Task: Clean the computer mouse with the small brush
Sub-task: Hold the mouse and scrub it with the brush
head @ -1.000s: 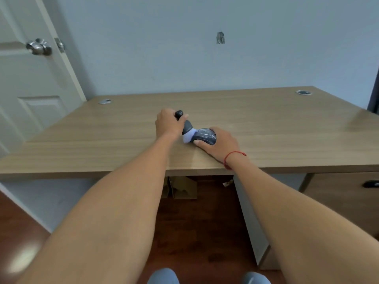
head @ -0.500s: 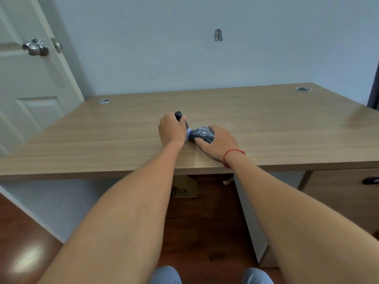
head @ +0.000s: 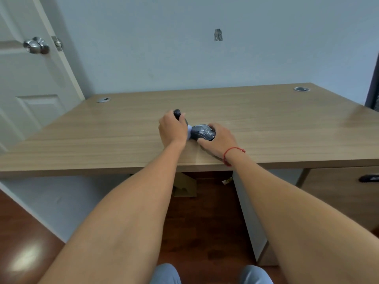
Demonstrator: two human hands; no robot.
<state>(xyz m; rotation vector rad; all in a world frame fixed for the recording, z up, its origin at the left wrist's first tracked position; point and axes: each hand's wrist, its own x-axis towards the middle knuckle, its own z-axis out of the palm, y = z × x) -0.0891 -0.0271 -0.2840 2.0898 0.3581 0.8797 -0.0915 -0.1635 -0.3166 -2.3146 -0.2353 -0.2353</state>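
Note:
A dark computer mouse [head: 202,131] with pale marbled streaks lies on the wooden desk [head: 266,124] near its front edge. My right hand [head: 218,140] grips the mouse from the right and front, thumb along its near side. My left hand [head: 171,129] is closed around the small brush [head: 178,114], whose dark handle tip sticks up above my fist. The brush's pale bristles [head: 189,131] press against the left end of the mouse. Most of the brush is hidden by my fingers.
Two round cable grommets sit at the desk's back corners, one on the left [head: 103,100] and one on the right [head: 301,89]. A white door [head: 30,78] stands at left. A drawer with a black handle [head: 369,178] is under the desk at right. A cardboard box [head: 185,186] lies beneath.
My left hand has pushed the brush rightward against the mouse, so less of the brush head shows between my hands. The mouse and my right hand stayed in place.

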